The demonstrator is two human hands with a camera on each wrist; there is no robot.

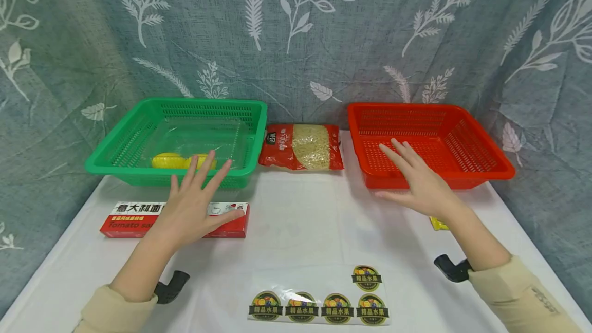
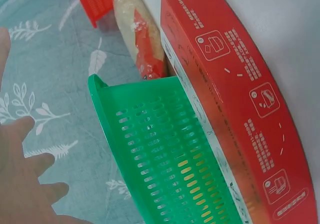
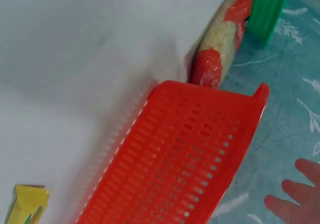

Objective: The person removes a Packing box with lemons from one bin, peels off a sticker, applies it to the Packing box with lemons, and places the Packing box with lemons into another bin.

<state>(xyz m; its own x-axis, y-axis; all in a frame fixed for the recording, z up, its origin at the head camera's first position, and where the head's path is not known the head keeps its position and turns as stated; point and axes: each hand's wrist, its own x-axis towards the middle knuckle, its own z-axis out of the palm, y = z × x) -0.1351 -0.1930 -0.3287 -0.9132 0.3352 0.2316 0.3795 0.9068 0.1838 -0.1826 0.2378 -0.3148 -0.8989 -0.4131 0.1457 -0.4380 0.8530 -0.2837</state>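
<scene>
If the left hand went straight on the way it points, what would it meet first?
Likely the green plastic basket, which lies ahead of the left hand in the head view. Depth and height are unclear: if high enough, it could pass over towards the leaf-print curtain.

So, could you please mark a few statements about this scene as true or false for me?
1. Neither the left hand nor the right hand is holding anything. True.
2. A red bag with a clear window lies between the green basket and the red basket. True.
3. The yellow items lie in the red basket. False: they lie in the green basket.
4. The clear sheet bears seven round stickers. False: it bears five.
5. The red-and-white box lies on the table in front of the green basket. True.
6. The small yellow packet is inside the red basket. False: it lies on the table, outside that basket.
</scene>
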